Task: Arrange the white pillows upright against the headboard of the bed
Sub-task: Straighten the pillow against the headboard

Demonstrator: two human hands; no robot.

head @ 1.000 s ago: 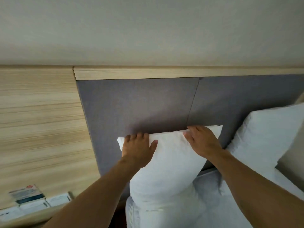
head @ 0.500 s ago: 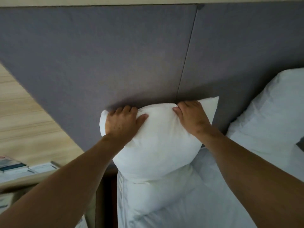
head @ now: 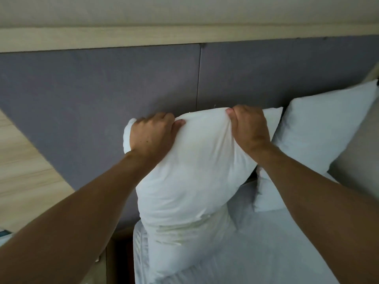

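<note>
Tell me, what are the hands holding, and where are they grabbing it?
Both hands, left hand and right hand, grip the white pillow along its top edge, near the corners.

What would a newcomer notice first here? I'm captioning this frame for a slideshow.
Dead centre, both hands clutch the top edge of a white pillow: left hand near its left corner, right hand toward its right. The pillow stands upright against the grey headboard. A second pillow leans there at the right.
</note>
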